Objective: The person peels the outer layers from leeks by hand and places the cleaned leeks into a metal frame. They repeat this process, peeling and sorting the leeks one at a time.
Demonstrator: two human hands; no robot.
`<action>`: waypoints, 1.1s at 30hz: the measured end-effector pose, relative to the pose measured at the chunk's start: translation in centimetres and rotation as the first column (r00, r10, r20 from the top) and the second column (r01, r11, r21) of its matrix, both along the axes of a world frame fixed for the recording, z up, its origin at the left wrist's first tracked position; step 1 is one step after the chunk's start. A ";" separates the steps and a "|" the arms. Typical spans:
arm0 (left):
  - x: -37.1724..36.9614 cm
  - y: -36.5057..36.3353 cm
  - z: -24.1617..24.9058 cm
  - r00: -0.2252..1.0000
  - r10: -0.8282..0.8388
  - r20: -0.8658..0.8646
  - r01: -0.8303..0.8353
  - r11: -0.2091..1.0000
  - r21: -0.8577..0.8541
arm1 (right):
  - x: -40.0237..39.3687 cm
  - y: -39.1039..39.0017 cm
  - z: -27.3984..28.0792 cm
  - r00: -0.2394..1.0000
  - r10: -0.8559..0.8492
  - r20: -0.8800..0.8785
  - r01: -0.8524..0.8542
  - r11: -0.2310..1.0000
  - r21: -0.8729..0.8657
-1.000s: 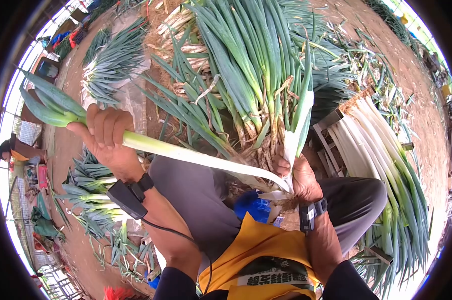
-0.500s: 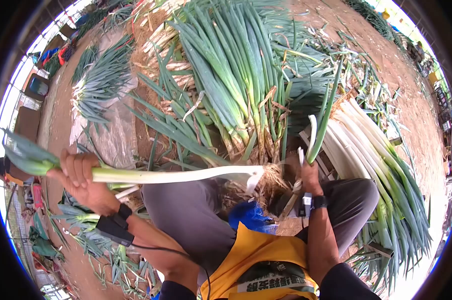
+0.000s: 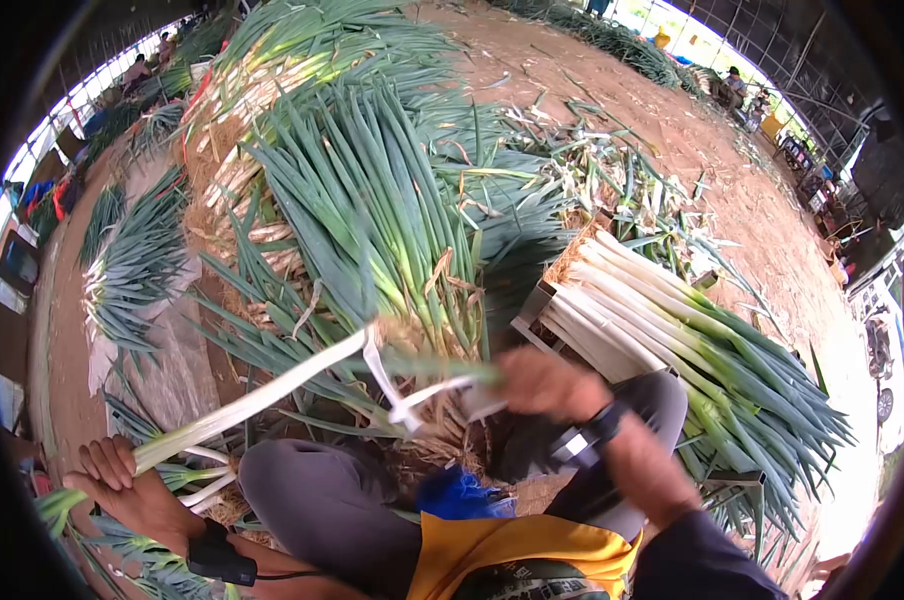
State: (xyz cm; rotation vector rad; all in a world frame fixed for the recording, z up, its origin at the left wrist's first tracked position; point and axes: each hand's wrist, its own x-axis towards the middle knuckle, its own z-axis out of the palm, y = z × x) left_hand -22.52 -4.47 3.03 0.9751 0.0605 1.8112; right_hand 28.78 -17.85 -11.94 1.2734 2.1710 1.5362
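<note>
A long green onion (image 3: 257, 402) slants up from my left hand (image 3: 112, 480), which is wrapped round it near its green end. Its root end, blurred, points up and right above my knees. White peeled strips (image 3: 380, 378) hang by that root end. My right hand (image 3: 557, 385), smeared by motion, is closed over my right knee. From it a green onion leaf (image 3: 427, 366) sticks out to the left, with a pale strip just below. Loose dry roots (image 3: 442, 430) lie between my legs, above a blue plastic piece (image 3: 462, 494).
A big heap of green onions (image 3: 357, 200) lies ahead. To the right, cleaned white-stemmed onions (image 3: 662, 330) rest stacked in a metal frame (image 3: 534, 305). More bundles (image 3: 137, 270) lie at left on a plastic sheet (image 3: 162, 385). Peeled scraps (image 3: 612, 170) cover the ground behind the frame; people (image 3: 734, 85) sit far off.
My view has turned right. My left hand is lower, and the onion now tilts with its root end up. My right hand has swung up with the leaf, which now points left.
</note>
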 end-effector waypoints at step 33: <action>5.4 0.9 -0.6 0.912 -0.118 0.393 0.175 0.978 -0.111 | 9.1 6.1 -4.2 -0.951 -0.034 -0.308 0.060 0.955 -0.290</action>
